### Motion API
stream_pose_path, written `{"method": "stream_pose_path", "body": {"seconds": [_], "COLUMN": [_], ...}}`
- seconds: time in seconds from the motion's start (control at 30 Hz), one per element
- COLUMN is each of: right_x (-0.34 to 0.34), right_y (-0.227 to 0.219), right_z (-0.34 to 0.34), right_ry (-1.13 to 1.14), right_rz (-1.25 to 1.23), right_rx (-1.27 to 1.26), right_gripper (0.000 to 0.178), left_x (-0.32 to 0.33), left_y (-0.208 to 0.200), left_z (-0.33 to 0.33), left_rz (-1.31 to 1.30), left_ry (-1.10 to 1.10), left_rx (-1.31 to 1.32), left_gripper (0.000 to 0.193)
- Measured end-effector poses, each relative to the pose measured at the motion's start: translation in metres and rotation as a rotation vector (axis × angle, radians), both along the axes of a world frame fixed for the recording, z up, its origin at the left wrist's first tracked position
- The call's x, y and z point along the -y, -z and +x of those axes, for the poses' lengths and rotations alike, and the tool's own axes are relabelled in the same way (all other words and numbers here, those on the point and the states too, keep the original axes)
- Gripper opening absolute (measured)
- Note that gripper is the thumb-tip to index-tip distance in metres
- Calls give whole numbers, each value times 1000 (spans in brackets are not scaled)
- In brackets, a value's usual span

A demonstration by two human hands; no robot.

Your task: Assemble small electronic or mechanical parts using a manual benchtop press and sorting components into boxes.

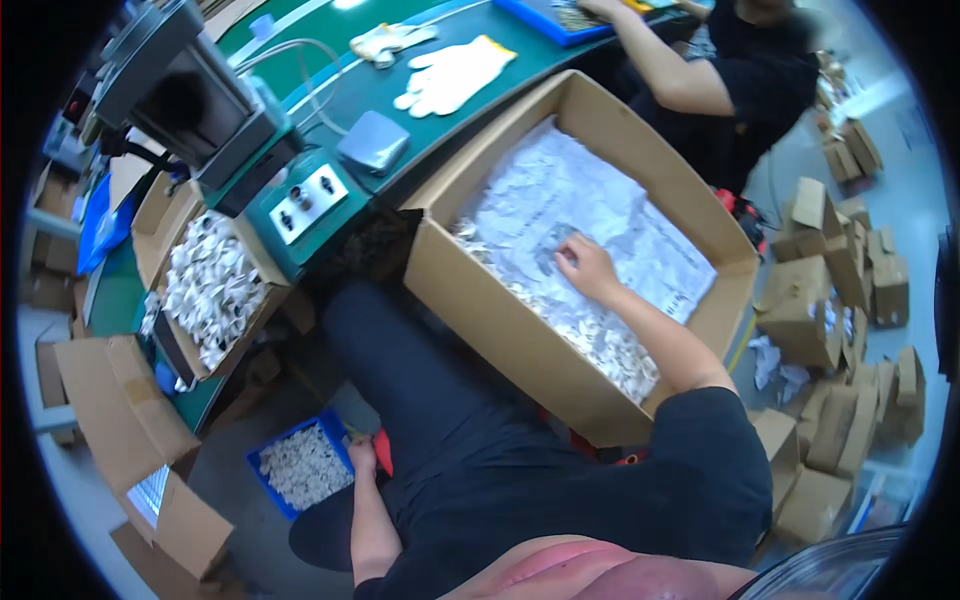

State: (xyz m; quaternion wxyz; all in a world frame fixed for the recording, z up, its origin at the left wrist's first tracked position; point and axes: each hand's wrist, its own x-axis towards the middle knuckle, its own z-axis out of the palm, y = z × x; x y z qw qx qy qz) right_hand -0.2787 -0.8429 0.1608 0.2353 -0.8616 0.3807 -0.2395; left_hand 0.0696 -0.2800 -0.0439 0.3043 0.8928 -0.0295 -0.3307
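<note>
My right hand (588,268) is inside a large cardboard box (520,365), over a crumpled, translucent plastic sheet (610,200). Its fingers are drawn together; what they hold, if anything, cannot be made out. Along the box's near side, small white parts (625,365) lie heaped beside the sheet. Low on the left, my left hand (362,455) is closed at the edge of a blue tray (336,440), apparently on its rim. Small whitish parts (305,467) fill that tray. A red object (383,453) shows right beside the left hand.
A green workbench (440,130) carries white gloves (455,77), a grey machine (190,95) and a panel with black knobs (308,204). An open carton (262,300) of white parts stands left. Across the bench's right end sits another person (690,85). Cartons (800,310) crowd the right floor.
</note>
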Motion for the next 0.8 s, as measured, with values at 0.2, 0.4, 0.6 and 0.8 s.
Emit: {"method": "stream_pose_path", "body": {"seconds": [0.2,0.4,0.6,0.8], "right_x": [2,6,8,12], "right_y": [1,1,3,5], "right_z": [1,1,9,-1], "right_ry": [-15,22,20,41], "right_rz": [-143,-99,-78,-89], "right_rx": [-35,-33,-8,-29], "right_gripper": [9,8,9,10], "left_x": [35,48,29,47], "left_y": [-18,-22,5,13], "left_z": [-15,-20,2,2], "left_rz": [26,78,123,112], "left_ry": [-18,-114,-89,4], "left_rx": [85,39,-1,-41], "left_gripper": [22,21,21,21]}}
